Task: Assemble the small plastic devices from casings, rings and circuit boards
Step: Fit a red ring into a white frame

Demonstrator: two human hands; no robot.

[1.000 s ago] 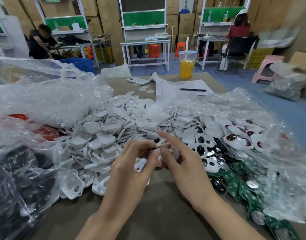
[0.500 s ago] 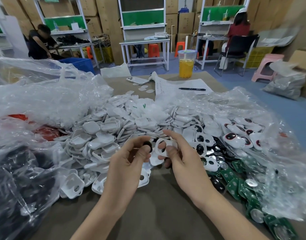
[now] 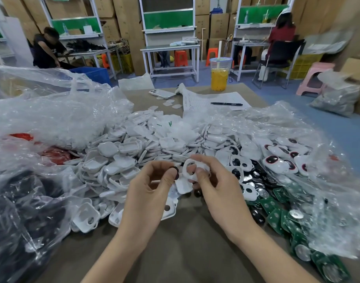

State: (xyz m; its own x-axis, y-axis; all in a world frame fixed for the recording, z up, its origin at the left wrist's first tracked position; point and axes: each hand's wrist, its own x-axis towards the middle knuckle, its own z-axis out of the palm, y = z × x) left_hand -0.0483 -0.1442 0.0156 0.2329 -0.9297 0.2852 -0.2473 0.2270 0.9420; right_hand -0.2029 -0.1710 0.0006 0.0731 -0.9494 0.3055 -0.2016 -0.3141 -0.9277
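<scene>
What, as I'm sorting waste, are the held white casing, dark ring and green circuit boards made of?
White casing: likely moulded plastic, smooth, slightly glossy, thin walls. Dark ring: plastic or rubber; too small to tell. Green circuit boards: seemingly coated laminate, shiny metal discs.

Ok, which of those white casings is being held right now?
The white casing with the round hole, pinched in the right hand; the left hand pinches a dark ring, all others lie in the heap.

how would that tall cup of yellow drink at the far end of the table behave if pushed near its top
The cup looks tall and narrow-based, so a high push would probably tip it rather than slide it. It seems over half full, so likely heavy for its size.
</scene>
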